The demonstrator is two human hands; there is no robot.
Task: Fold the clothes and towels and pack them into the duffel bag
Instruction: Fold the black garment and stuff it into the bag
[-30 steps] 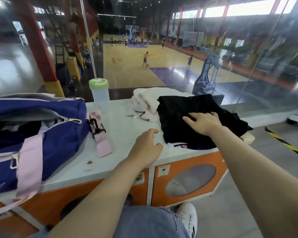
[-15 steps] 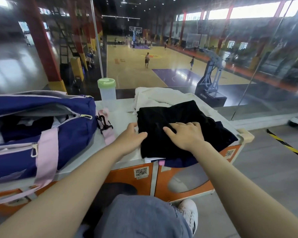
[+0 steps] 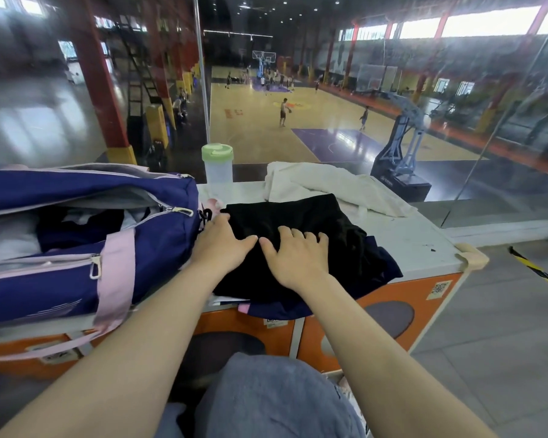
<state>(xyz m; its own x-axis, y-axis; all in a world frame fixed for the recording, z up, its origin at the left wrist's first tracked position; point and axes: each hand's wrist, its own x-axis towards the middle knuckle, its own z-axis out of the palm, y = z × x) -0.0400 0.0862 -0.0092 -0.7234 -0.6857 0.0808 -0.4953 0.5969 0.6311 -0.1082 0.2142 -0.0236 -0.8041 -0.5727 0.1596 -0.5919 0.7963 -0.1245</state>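
Both hands lie flat with fingers straight and spread. The left hand rests on the left edge of the folded black garment, while the right hand presses down on its middle; neither curls round anything. One black garment tops a small pile at the near edge of the white counter, with a navy piece showing beneath it. One cream towel lies crumpled behind the pile. One navy duffel bag with pink straps sits on the counter just left of the pile, unzipped, with dark and white clothes inside. One clear bottle with a green lid stands at the counter's far edge.
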